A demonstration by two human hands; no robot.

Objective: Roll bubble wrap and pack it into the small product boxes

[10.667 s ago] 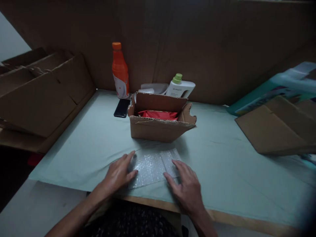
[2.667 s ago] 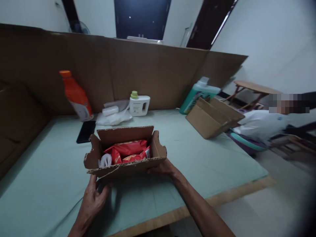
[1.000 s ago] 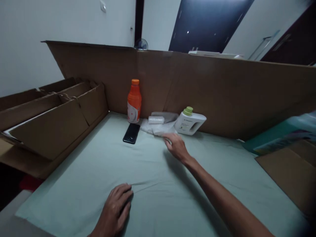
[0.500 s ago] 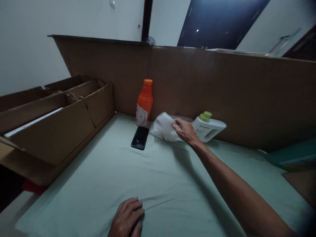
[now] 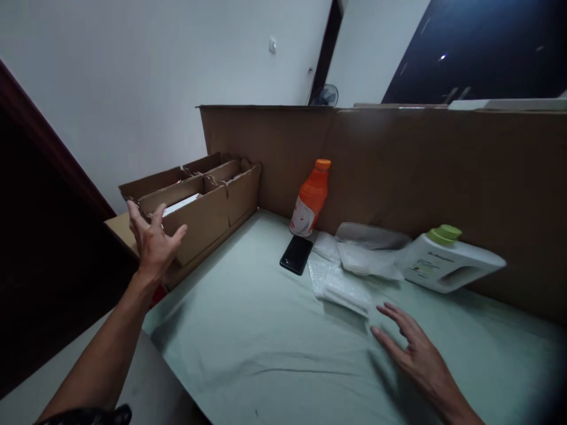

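Observation:
My left hand (image 5: 155,239) is raised with its fingers spread, close to the near corner of a divided cardboard box (image 5: 208,215); whether it touches the box I cannot tell. A white flat item (image 5: 181,204) shows inside one compartment. My right hand (image 5: 411,348) hovers over the sheet with thumb and fingers apart, holding nothing. Just beyond its fingertips lies a folded piece of bubble wrap (image 5: 343,289). More clear wrap (image 5: 372,257) lies behind it, against the cardboard wall. A black phone (image 5: 296,255) rests left of the wrap.
An orange bottle (image 5: 311,198) stands behind the phone. At the right, a white jug with a green cap (image 5: 447,260) stands against the tall cardboard wall (image 5: 398,171). A pale green sheet (image 5: 248,330) covers the surface, whose left edge drops off beside my left forearm.
My right hand has let go of the bubble wrap, which now lies nearer on the sheet, and drawn back. My left hand has risen from the sheet to the box. The view has turned left.

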